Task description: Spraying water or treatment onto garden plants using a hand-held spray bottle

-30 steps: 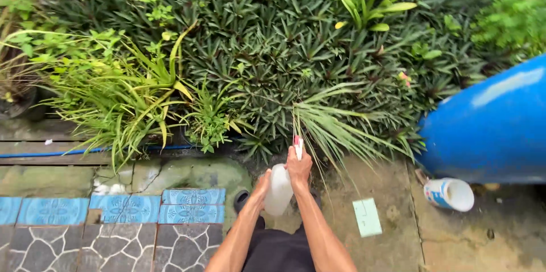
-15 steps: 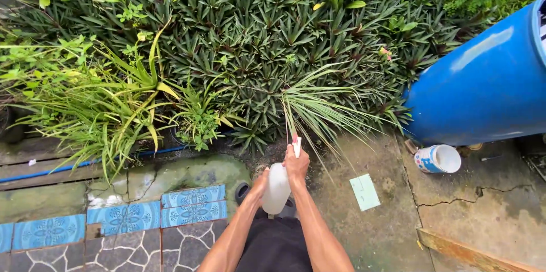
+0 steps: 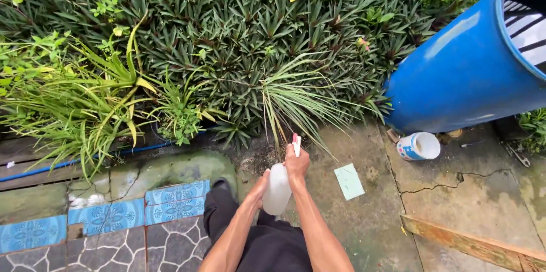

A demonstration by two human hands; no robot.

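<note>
Right, spray bottle (image 3: 277,189) is the reference: translucent white, held out in front of the person's body at waist height, above the concrete floor (image 3: 369,221), nozzle end pointing at the pale-green spiky plant (image 3: 296,98) just beyond it. Right hand (image 3: 297,163) sits on top of the bottle, fingers wrapped shut around the red-and-white trigger head (image 3: 296,142); whether the trigger is actually squeezed, can't tell. Left hand (image 3: 260,185) cups the bottle's left side, fingers curled against the body, supporting rather than clamping. Judgement for a good spray step: keep the left hand under the weight so the right only works the trigger, hold the bottle near upright so the pickup tube stays in liquid, and aim the nozzle at the leaf bases, not over the top of the plant bed (image 3: 227,39). No spray mist visible. Right of the bottle on the floor: a light-green flat card (image 3: 348,181), further right a tipped white cup (image 3: 419,146), and beyond it a big blue barrel (image 3: 460,73). Left of the bottle: blue patterned tiles (image 3: 176,204).
</note>
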